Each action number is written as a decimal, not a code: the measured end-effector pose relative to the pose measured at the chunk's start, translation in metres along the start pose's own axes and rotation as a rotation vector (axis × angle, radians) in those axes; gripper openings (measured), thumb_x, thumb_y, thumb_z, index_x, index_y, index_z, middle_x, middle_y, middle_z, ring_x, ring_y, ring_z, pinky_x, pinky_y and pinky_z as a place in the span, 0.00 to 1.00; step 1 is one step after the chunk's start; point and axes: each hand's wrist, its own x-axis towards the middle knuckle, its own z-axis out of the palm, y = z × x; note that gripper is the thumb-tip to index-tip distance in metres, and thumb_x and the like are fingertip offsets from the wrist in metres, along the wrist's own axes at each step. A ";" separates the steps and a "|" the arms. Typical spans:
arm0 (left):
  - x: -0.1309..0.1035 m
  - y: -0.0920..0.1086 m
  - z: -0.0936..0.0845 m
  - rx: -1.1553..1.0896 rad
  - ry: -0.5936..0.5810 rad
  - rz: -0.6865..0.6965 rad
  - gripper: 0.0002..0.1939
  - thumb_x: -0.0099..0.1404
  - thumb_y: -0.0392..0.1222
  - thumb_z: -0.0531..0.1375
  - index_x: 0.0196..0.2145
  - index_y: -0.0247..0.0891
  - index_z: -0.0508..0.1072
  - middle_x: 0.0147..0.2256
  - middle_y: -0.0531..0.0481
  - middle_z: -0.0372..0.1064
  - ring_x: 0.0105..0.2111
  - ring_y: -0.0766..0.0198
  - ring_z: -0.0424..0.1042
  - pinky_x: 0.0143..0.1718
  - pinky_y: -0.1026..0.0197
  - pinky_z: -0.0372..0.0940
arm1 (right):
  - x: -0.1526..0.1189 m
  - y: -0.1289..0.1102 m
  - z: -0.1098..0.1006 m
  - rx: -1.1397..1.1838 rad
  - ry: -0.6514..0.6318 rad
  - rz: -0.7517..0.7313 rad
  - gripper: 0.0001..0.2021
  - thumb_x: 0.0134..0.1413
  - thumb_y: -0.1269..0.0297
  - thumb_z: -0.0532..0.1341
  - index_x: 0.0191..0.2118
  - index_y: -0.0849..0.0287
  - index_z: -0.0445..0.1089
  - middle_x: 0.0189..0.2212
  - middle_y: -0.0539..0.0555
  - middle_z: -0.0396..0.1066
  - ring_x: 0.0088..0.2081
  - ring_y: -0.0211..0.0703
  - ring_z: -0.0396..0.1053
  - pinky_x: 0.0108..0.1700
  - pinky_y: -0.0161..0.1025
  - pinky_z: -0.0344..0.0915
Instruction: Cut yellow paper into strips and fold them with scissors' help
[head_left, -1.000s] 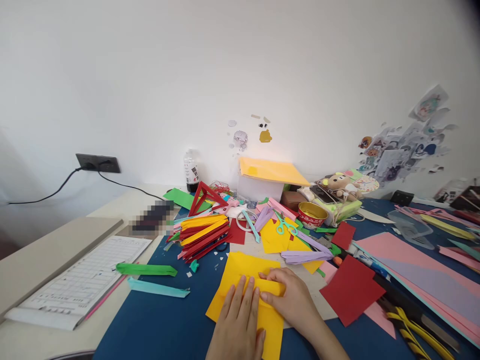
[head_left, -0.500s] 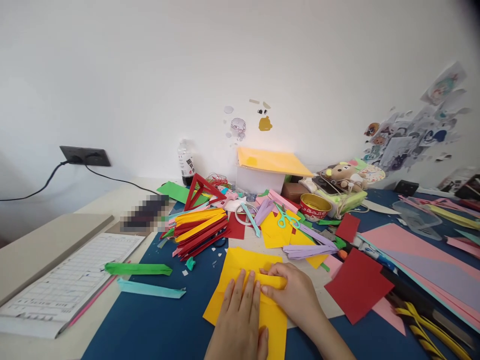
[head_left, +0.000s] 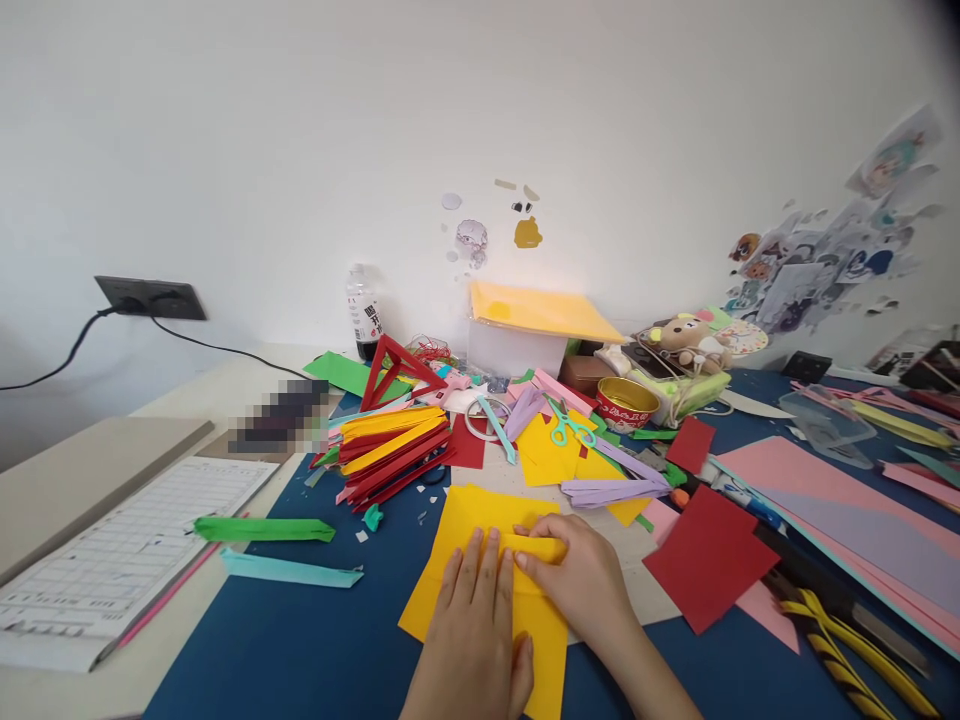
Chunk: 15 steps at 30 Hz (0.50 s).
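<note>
Yellow paper [head_left: 442,540] lies on the blue mat at the front middle, with a narrow folded yellow strip [head_left: 541,547] on top of it. My left hand [head_left: 478,625] rests flat on the paper, its fingers stretched out and pointing away from me. To its right, my right hand [head_left: 581,570] pinches the folded strip between thumb and fingers. The strip's left end runs under or beside my left fingertips.
Behind the hands are bundled red and yellow strips [head_left: 394,452], green scissors [head_left: 571,425] and a red tin [head_left: 627,402]. Green [head_left: 266,529] and light blue strips [head_left: 292,570] lie left. Red sheets [head_left: 709,560] and yellow-black pliers [head_left: 855,650] lie right.
The whole view has shifted slightly, so things appear a little further left and higher. Both hands keep nearly the same pose on the yellow paper.
</note>
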 end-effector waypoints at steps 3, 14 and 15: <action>0.002 0.002 -0.002 0.004 0.003 -0.019 0.25 0.60 0.47 0.46 0.51 0.31 0.64 0.51 0.39 0.64 0.52 0.50 0.61 0.50 0.52 0.56 | 0.000 -0.003 -0.001 -0.017 0.016 -0.006 0.02 0.41 0.65 0.61 0.26 0.54 0.68 0.34 0.50 0.74 0.37 0.47 0.69 0.39 0.43 0.64; 0.007 0.004 -0.006 0.030 0.053 -0.054 0.24 0.60 0.50 0.47 0.45 0.32 0.69 0.48 0.40 0.68 0.48 0.50 0.65 0.47 0.52 0.58 | -0.005 -0.005 0.002 -0.011 0.052 0.066 0.09 0.40 0.66 0.59 0.33 0.55 0.65 0.44 0.52 0.70 0.47 0.48 0.65 0.47 0.46 0.61; 0.007 0.004 -0.006 0.040 0.058 -0.049 0.23 0.60 0.49 0.47 0.46 0.32 0.69 0.48 0.40 0.68 0.49 0.50 0.65 0.47 0.52 0.58 | -0.005 -0.004 0.002 -0.012 0.054 0.061 0.09 0.40 0.66 0.59 0.33 0.55 0.65 0.45 0.52 0.69 0.47 0.49 0.65 0.47 0.46 0.61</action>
